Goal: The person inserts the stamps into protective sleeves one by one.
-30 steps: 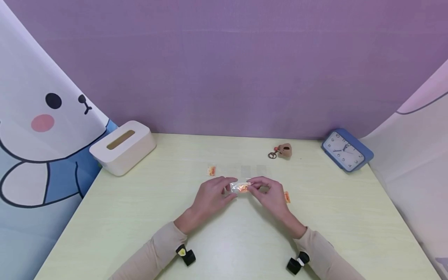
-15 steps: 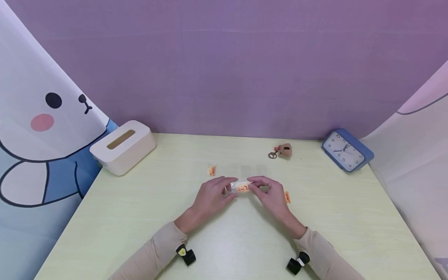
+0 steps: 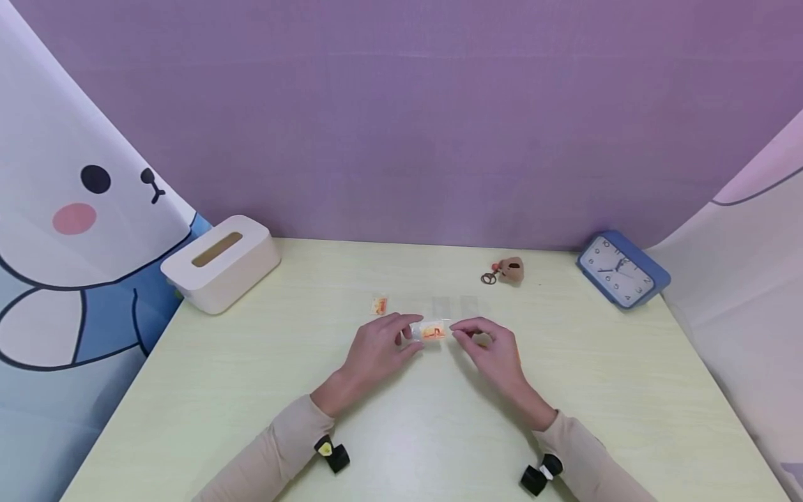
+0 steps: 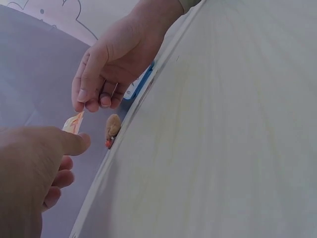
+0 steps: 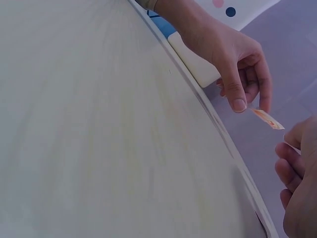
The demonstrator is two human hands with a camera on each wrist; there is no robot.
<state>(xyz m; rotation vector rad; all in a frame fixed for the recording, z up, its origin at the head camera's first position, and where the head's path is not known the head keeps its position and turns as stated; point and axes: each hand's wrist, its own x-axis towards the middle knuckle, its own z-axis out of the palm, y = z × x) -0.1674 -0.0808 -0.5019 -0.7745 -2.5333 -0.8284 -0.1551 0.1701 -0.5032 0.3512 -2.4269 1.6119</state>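
Hands, two: the left hand (image 3: pixel 379 345) gripped one end of an orange-printed clear packet (image 3: pixel 433 330), the right hand (image 3: pixel 498 351) pinched the other, above mid-table (image 3: pixel 408 425). Second packet (image 3: pixel 379 306), one, lay farther back. Keyring toy (image 3: pixel 511 270), one, lay near the back edge. Tissue box (image 3: pixel 235 286), one, back left corner; contents hidden. Clock (image 3: pixel 617 270), one, back right corner, showed numerals including 10 and 2. Packet lettering was too small to read.

Can make out 10 and 2 on the blue clock (image 3: pixel 621 272); the orange packet's (image 3: pixel 433 333) markings are unreadably tiny.
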